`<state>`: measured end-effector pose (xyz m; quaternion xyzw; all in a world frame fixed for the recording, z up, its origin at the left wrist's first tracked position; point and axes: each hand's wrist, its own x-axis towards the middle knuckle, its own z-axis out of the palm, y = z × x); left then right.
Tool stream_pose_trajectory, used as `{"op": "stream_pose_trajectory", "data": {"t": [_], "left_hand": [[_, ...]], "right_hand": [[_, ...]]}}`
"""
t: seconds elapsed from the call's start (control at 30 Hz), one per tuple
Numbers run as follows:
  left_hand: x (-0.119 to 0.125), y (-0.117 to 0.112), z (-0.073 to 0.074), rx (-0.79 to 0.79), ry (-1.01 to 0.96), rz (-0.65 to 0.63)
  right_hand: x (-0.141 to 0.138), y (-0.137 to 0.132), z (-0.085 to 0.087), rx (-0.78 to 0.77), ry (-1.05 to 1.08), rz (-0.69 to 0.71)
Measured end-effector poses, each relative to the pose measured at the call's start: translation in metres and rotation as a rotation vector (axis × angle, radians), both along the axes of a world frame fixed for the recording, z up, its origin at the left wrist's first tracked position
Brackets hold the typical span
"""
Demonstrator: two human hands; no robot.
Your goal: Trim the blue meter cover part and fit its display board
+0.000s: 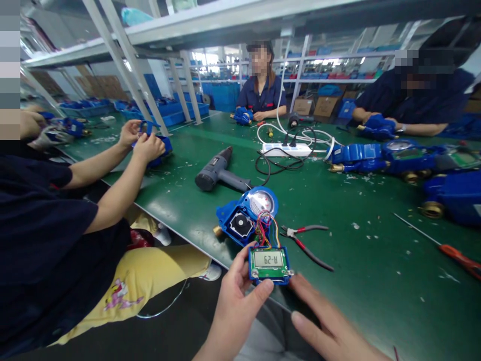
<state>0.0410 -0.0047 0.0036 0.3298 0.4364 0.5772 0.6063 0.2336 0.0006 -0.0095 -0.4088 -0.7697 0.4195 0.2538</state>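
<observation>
My left hand (236,301) is closed on a display module (268,260), a green circuit board with an LCD in a blue frame, thumb along its lower edge. The LCD digits appear upside down. Several coloured wires (263,228) run from the module to a blue water meter (240,213) with a round dial, lying just beyond it on the green table. To the module's right, my right hand (325,321) is open, thumb and fingers stretched out and slightly blurred. Its fingertips are by the module's right corner; I cannot tell whether they touch.
Red-and-grey cutting pliers (300,235) lie right of the meter. Behind it are a grey heat gun (220,173) and a white power strip (285,150) with cables. A screwdriver (458,258) and several blue meters (406,158) lie right. Co-workers sit left and opposite, handling blue parts.
</observation>
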Motion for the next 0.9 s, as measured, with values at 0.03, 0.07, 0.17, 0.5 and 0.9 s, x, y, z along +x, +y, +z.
{"op": "stream_pose_trajectory", "data": {"t": [0.03,0.07,0.17,0.5,0.9], "left_hand": [[-0.001,-0.001,0.001,0.001,-0.010,0.004],[-0.003,-0.002,0.001,0.000,-0.023,0.012],[-0.006,-0.004,0.000,0.006,-0.061,0.024],[0.000,-0.011,0.007,-0.037,-0.143,-0.028],[0.010,-0.010,0.000,-0.072,-0.128,0.083]], "right_hand": [[-0.008,0.000,0.005,-0.086,0.090,0.062],[-0.015,0.001,0.010,-0.143,0.159,0.070],[-0.024,0.013,0.021,-0.076,0.132,-0.141],[-0.010,0.069,0.028,0.040,0.136,-0.274],[-0.045,0.094,0.046,-0.394,0.253,-0.133]]}}
